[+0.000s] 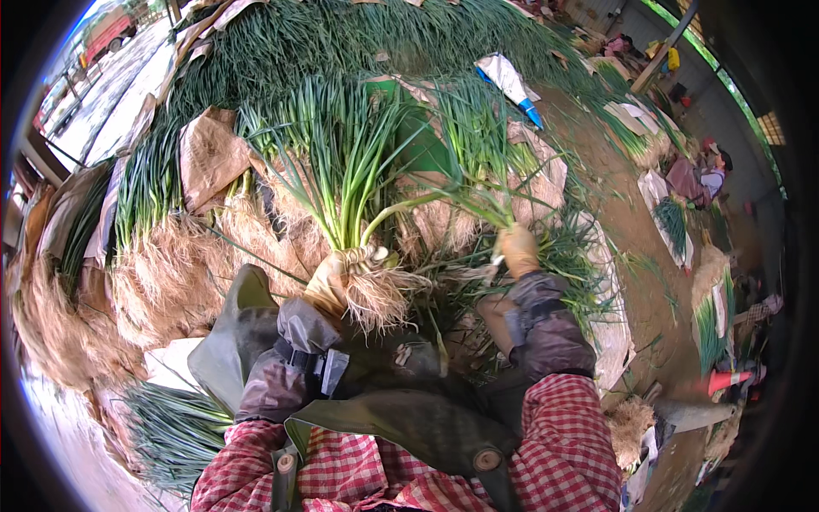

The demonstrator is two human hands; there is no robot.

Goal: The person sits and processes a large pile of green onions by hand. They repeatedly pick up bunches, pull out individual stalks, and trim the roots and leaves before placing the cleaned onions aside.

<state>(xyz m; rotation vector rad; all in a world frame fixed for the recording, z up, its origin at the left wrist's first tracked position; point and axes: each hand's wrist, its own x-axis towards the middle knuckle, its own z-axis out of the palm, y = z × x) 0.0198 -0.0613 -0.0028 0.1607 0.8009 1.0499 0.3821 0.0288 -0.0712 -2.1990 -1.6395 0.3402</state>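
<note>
My left hand (pixel 325 285), in a tan glove, grips a bunch of spring onions (pixel 349 192) by its white bases. The green leaves point away from me, and the pale stringy roots (pixel 379 297) hang beside my fingers over my lap. To the right, my right hand (pixel 518 251), gloved and blurred by motion, is closed on some green onion leaves (pixel 489 210). A small white piece shows at its lower side; I cannot tell what it is. One bent stalk (pixel 406 206) arches from the held bunch towards the right hand. A dark green apron (pixel 403 416) covers my lap.
Rooted onion bundles (pixel 166 275) lie at the left, with more onions (pixel 384 38) across the back. Loose leaves (pixel 569 269) litter the right side. A white and blue sack (pixel 508 86) lies beyond. At far right sit a person (pixel 700 173) and an orange cone (pixel 726 382).
</note>
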